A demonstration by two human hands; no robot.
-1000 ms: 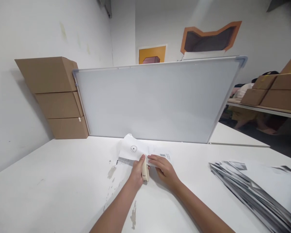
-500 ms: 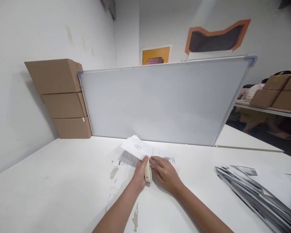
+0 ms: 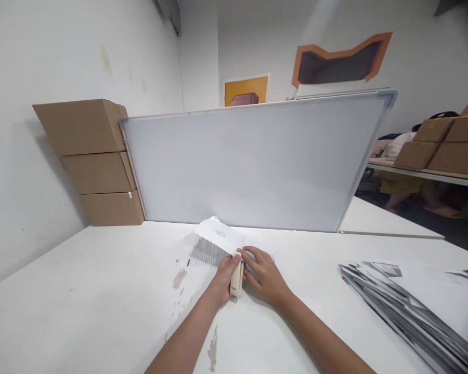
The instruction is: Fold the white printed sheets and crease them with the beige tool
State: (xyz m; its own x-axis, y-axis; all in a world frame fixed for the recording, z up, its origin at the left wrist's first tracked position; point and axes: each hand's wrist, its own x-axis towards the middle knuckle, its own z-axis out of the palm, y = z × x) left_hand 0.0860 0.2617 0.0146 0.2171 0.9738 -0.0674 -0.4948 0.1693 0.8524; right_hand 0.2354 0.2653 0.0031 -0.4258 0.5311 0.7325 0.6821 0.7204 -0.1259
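This looks like a plain back-office or storeroom workspace. A large whiteboard (image 3: 253, 163) leans upright at the far edge of a white table (image 3: 81, 306) whose top is chipped in spots. Three brown cardboard boxes (image 3: 95, 163) are stacked at the table's far left corner against a bare white wall. A fanned stack of printed sheets (image 3: 409, 306) lies along the table's right edge, and a folded printed document (image 3: 214, 241) sits near the far edge. More cardboard boxes (image 3: 444, 148) fill a shelf (image 3: 425, 174) at the right (a person sits behind it, mostly hidden).
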